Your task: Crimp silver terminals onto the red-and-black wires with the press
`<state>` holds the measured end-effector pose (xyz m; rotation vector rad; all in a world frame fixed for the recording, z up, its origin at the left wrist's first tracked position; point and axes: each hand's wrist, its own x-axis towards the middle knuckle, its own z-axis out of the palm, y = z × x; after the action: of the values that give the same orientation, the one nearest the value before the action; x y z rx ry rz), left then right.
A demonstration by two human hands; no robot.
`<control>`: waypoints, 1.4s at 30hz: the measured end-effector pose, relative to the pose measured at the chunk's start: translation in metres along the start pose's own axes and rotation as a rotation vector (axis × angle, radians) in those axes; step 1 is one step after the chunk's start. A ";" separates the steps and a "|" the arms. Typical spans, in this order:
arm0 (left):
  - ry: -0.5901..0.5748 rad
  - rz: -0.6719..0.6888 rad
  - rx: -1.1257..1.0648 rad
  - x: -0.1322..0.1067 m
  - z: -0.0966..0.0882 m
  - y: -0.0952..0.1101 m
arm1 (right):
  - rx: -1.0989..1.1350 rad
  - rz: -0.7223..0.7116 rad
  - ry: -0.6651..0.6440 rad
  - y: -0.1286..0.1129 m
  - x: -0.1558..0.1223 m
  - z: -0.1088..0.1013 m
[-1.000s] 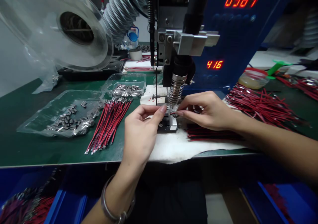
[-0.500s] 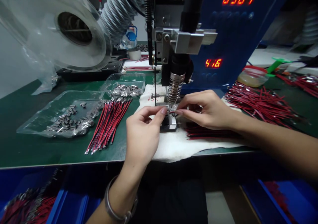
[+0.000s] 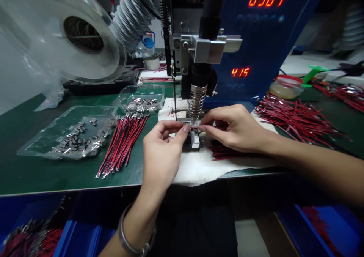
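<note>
My left hand (image 3: 163, 147) is closed in a pinch at the left of a small metal fixture (image 3: 195, 139). What its fingertips hold is hidden. From the right, my right hand (image 3: 233, 130) pinches a thin red wire (image 3: 195, 127), whose end lies over the fixture. The two sets of fingertips are close together but apart. Right above them stands the spring-wrapped tip (image 3: 197, 97) of a soldering machine, with a thin feed needle (image 3: 175, 97) to its left. Under my right hand lies a row of red and black wires (image 3: 224, 152) on white paper (image 3: 196, 169).
A bundle of red and black wires (image 3: 122, 143) lies left of my hand, beside clear trays of small metal parts (image 3: 76, 137) (image 3: 143, 104). More wires (image 3: 295, 118) are heaped at the right. The blue machine housing (image 3: 244, 33) rises behind; a clear reel (image 3: 85, 59) stands at upper left.
Both hands keep nearly the same pose at the fixture. The whole view has shifted slightly. The lower red display went from 416 to 415.
</note>
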<state>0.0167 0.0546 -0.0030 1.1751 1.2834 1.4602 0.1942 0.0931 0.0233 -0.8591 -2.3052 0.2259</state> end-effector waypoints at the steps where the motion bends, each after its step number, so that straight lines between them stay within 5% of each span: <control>1: -0.003 -0.007 -0.004 0.000 0.000 0.000 | 0.002 0.003 0.000 0.000 0.000 0.000; 25: 0.030 -0.013 -0.007 0.000 -0.002 -0.001 | 0.056 -0.006 -0.018 0.001 0.000 0.000; 42: 0.028 0.011 0.004 -0.001 -0.003 -0.002 | 0.083 0.150 -0.010 -0.004 -0.001 0.001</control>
<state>0.0142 0.0536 -0.0053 1.1692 1.3013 1.4879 0.1916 0.0894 0.0232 -0.9907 -2.2259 0.3887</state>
